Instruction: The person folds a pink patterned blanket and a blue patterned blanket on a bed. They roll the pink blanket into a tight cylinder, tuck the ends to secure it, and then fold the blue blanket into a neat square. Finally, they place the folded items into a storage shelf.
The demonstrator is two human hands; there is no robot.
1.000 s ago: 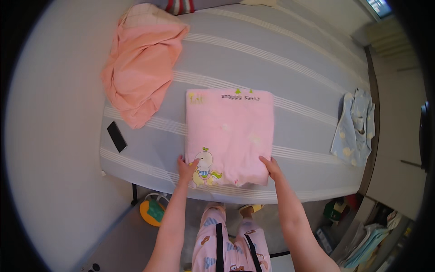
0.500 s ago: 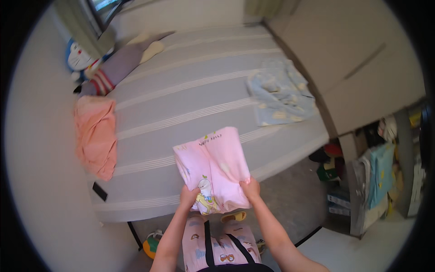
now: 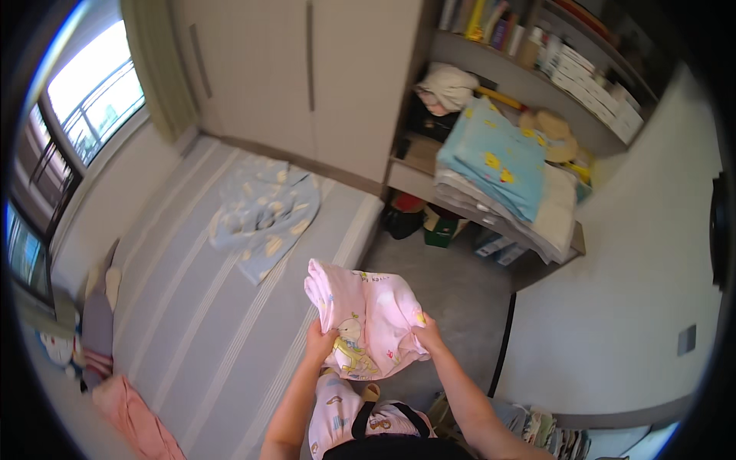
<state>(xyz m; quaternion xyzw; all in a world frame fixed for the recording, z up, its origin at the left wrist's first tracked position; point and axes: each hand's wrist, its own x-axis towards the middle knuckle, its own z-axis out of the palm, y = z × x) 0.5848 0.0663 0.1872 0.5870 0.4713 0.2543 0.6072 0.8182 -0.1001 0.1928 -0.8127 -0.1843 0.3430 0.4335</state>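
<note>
A folded pink cloth point(image 3: 376, 314) with a cartoon print hangs in front of me, held off the bed near its edge. On its left side my left hand point(image 3: 320, 342) is closed, the thumb lying over the front. My right hand point(image 3: 429, 336) grips the opposite side in the same way. The cloth's top edge bends over on the left, and its lower part sags in soft folds. What kind of cloth item it is, I cannot make out.
The bed point(image 3: 192, 322) with a striped grey sheet lies to the left, bearing a crumpled light-blue cloth point(image 3: 268, 211) and a peach cloth point(image 3: 134, 418). Ahead right, a desk point(image 3: 418, 178) carries a stack topped by a blue folded cloth point(image 3: 494, 157). A wardrobe point(image 3: 253, 69) stands behind.
My view has turned right, toward the desk and shelves. The pink cloth has come along in both hands, from over the bed to beside its edge, and its top folds over more.
</note>
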